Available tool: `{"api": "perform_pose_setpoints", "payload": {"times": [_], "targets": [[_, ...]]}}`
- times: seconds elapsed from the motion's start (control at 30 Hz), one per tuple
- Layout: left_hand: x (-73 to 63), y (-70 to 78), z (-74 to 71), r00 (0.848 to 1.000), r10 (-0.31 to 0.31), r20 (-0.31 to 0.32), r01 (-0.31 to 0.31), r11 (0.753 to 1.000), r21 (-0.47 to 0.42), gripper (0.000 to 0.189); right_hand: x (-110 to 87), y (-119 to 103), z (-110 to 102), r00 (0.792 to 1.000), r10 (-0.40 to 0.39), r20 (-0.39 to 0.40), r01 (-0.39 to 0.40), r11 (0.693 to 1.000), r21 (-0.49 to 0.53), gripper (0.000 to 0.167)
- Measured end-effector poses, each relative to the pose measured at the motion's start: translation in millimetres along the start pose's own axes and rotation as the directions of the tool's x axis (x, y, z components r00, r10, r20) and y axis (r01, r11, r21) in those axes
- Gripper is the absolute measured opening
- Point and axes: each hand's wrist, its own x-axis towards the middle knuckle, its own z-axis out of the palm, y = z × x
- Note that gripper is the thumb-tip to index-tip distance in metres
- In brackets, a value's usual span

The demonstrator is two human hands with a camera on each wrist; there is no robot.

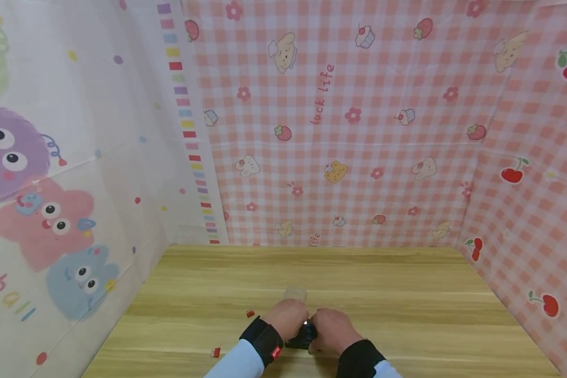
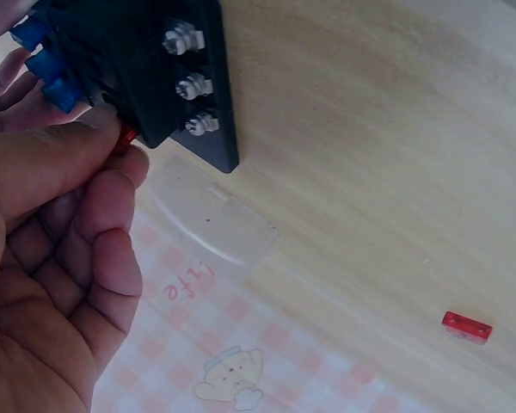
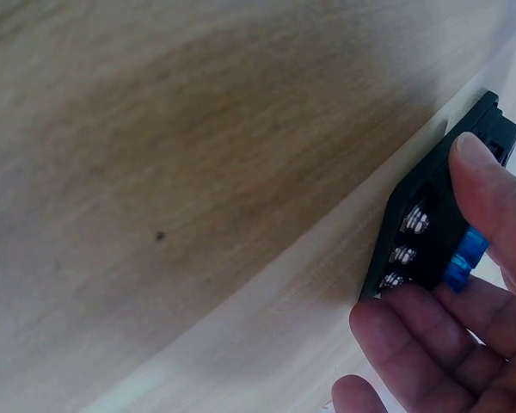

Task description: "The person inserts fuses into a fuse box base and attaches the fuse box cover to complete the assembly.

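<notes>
A black fuse block [image 1: 302,337] sits low in the head view between both hands. Silver terminal screws [image 2: 192,86] line its side, and several blue blade fuses [image 2: 47,64] stand in it. My left hand [image 1: 287,319] pinches a red blade fuse [image 2: 127,138] between thumb and forefinger, right at the block's end; most of this fuse is hidden by the fingertips. With thumb on one side and fingers along the screw side, my right hand [image 3: 464,331] grips the block, whose blue fuses [image 3: 466,256] show beside the palm.
A clear plastic cover [image 1: 295,294] lies on the wooden table [image 1: 382,283] just beyond the hands. To their left are two loose red fuses, one farther back [image 1: 250,313] and one nearer [image 1: 216,352]. Patterned cloth walls [image 1: 340,142] border the table.
</notes>
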Motion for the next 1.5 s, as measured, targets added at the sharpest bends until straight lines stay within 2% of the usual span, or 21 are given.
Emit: {"api": "perform_pose_setpoints", "payload": {"times": [0.83, 1.0, 1.27, 1.5], "targets": [[-0.6, 2.7, -5.7, 0.999, -0.034, 0.037, 0.035, 0.999, -0.029, 0.013, -0.3, -0.5, -0.8, 1.000, -0.007, -0.004, 0.007, 1.000, -0.011, 0.030], [-3.3, 1.4, -4.0, 0.999, -0.039, 0.038, 0.041, 0.997, -0.058, 0.014, -1.2, -0.1, 2.0, 1.000, -0.018, -0.015, 0.017, 1.000, -0.025, 0.030], [-2.8, -0.7, 6.4, 1.000, -0.023, 0.018, 0.024, 1.000, -0.021, 0.016, -3.9, -0.8, 5.8, 0.999, -0.035, -0.030, 0.034, 0.999, -0.030, 0.028], [-2.1, -0.5, -0.9, 0.998, -0.042, 0.042, 0.043, 0.999, -0.034, 0.013, -2.3, 0.1, 3.6, 1.000, -0.001, 0.013, 0.002, 1.000, -0.016, 0.026]]}}
